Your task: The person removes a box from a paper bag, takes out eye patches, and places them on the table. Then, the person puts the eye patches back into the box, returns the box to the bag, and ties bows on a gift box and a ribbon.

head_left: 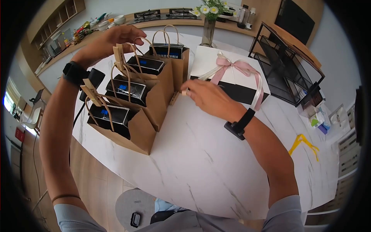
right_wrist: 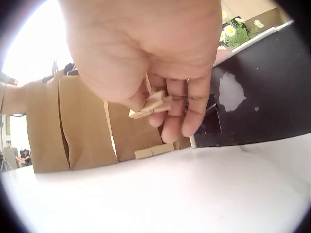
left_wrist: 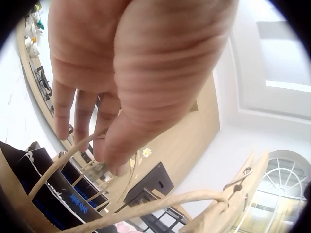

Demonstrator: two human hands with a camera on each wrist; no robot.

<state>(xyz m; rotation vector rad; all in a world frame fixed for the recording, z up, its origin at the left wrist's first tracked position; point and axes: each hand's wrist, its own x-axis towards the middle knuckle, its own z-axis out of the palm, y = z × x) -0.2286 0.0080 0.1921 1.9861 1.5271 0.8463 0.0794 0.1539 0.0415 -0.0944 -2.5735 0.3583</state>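
Kitchen background: a counter (head_left: 253, 33) along the far wall, with a hob (head_left: 158, 16) set in it. Foreground: one table (head_left: 193, 154), white, marbled in grey.

Paper bags, brown, four: upright in a row along the table's left side, running from the near left towards the far edge. Contents: a dark box in each, blue marking on top. Nearest bag (head_left: 133, 133): wooden clothespin (head_left: 92, 92) on its handles. Second bag (head_left: 156, 110): likewise pinned (head_left: 119, 56). Third bag (head_left: 166, 79): cord handle (head_left: 133, 44) pinched between thumb and fingers of the left hand (head_left: 110, 38). Fourth bag (head_left: 183, 67): handles upright, farthest in the row.

Right hand (head_left: 212, 100): closed on a small clothespin (right_wrist: 154, 104), between the bags and the gift box. Loose clothespin (head_left: 174, 98): flat on the table, just beside the bags.

Gift box (head_left: 203, 62), white and black, pink and white ribbon (head_left: 232, 66): towards the far edge. Vase (head_left: 208, 33) of daisies: behind it. Rack (head_left: 286, 73), black: far right corner. Yellow strap (head_left: 301, 140): near the right edge.
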